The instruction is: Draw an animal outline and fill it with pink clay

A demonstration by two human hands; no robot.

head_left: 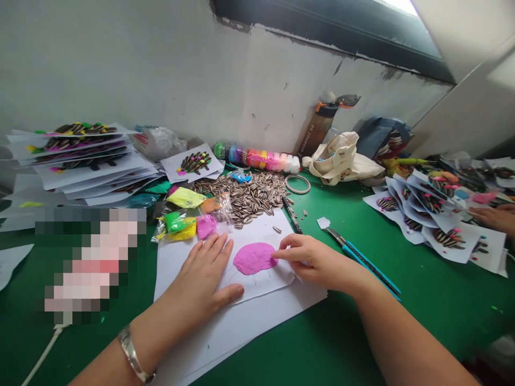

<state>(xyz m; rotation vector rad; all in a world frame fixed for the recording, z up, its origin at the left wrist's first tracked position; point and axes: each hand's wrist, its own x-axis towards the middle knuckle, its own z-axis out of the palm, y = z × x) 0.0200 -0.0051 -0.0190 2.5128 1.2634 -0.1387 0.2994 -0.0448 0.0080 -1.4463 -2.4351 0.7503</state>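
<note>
Two bare hands work at the near edge of a long green-topped desk (pixel 434 332), below a scuffed white wall (pixel 120 69) that rises behind its far edge. Toward the desk's left corner lies a tall stack of white paper cards (pixel 80 179) decorated with striped seeds and bright clay. A looser fan of similar cards (pixel 426 225) covers the right end, where a co-worker's hand (pixel 497 217) rests at the edge of the view. Along the far edge stand a canvas tote bag (pixel 341 161), a brown water bottle (pixel 317 128) and a row of rainbow modelling-clay tubs (pixel 257 158). Nearer the middle, a heap of black-and-white striped sunflower seeds (pixel 241 195) spreads beside loose packets of yellow, green and pink clay (pixel 185 222).

At the front centre, on overlapping white paper sheets (pixel 241 332), sits a flat oval of pink clay (pixel 254 258) with no seeds set in it. The left hand (pixel 201 273), wearing a silver bangle (pixel 131 354), lies flat with its fingers spread on the paper, steadying it and gripping nothing. The right hand (pixel 317 262) is half curled and holds nothing, its forefinger (pixel 277 256) touching the clay's right edge. Beyond it lie a blue craft knife (pixel 362 262) and a black marker (pixel 292 214).
</note>
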